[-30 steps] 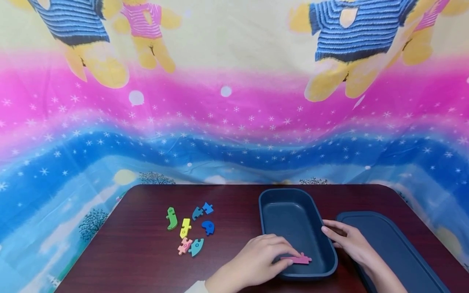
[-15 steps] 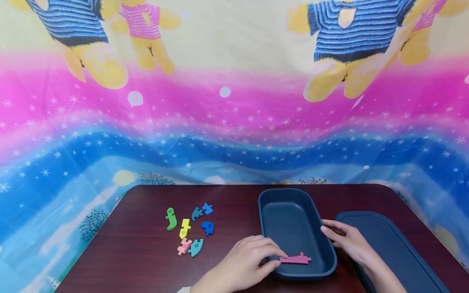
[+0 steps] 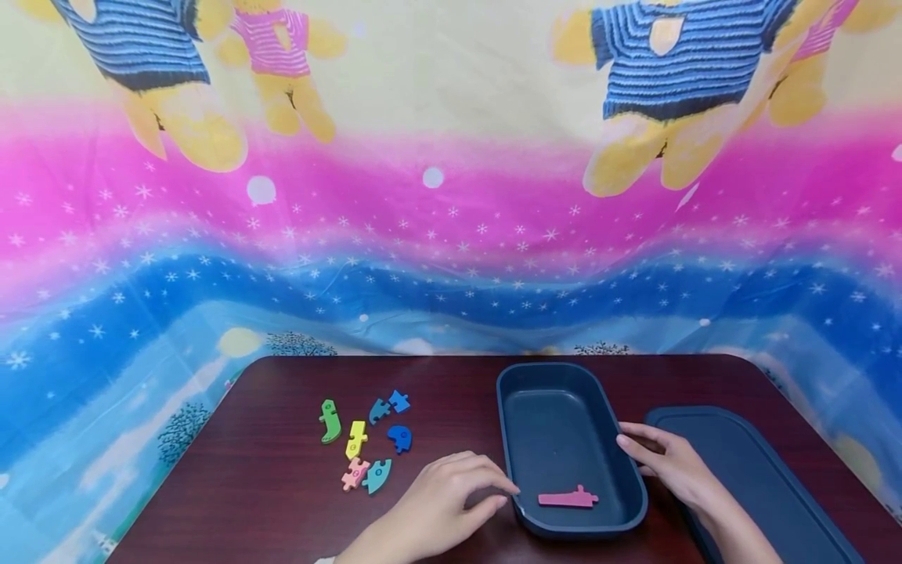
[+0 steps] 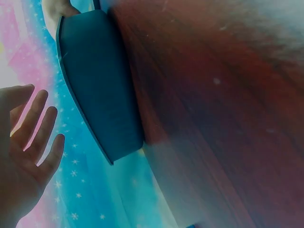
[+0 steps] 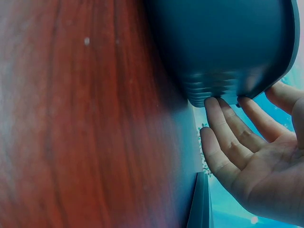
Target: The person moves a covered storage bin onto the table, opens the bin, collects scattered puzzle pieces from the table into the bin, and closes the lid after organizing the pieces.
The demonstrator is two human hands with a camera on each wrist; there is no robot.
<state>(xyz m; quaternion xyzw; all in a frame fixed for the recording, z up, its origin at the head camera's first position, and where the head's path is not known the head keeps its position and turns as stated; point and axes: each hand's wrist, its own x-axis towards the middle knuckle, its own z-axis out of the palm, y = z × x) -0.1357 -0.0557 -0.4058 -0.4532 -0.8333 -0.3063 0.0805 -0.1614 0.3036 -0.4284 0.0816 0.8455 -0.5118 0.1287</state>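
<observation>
— How do the fingers of the left hand [image 3: 440, 501] stand in the head view?
— Loosely bent, nothing pinched, with a gap between thumb and forefinger. The forefinger tip is at the left rim of the dark box [image 3: 553, 439]; I can't tell whether it touches.

— And the right hand [image 3: 676, 466]?
— It comes in from the other side, its thumb and fingers at the box's right rim. The flat lid [image 3: 764, 486] lies beyond those fingers, partly under that forearm.

— Where's the pink piece [image 3: 567, 499]?
— On the box floor, just right of the left fingertips. It's long, flat and evenly pink, slimmer toward the left hand, with a knob on its upper edge and another at the right end.

— What lies left of the left fingers?
— A loose group of puzzle pieces [image 3: 355, 440] in green, yellow, salmon, teal and blue, on the reddish-brown table [image 3: 239, 486].

— The left wrist view?
— Fingers fanned apart, with patterned cloth [image 4: 78, 166] showing between them and the box's smooth outer wall. The wall hides the pink piece.

— And the right wrist?
— Fingers nearly straight, some tips against the ridged outer wall, thumb at the rim; they rest rather than wrap. One finger shows clear of the wall.
</observation>
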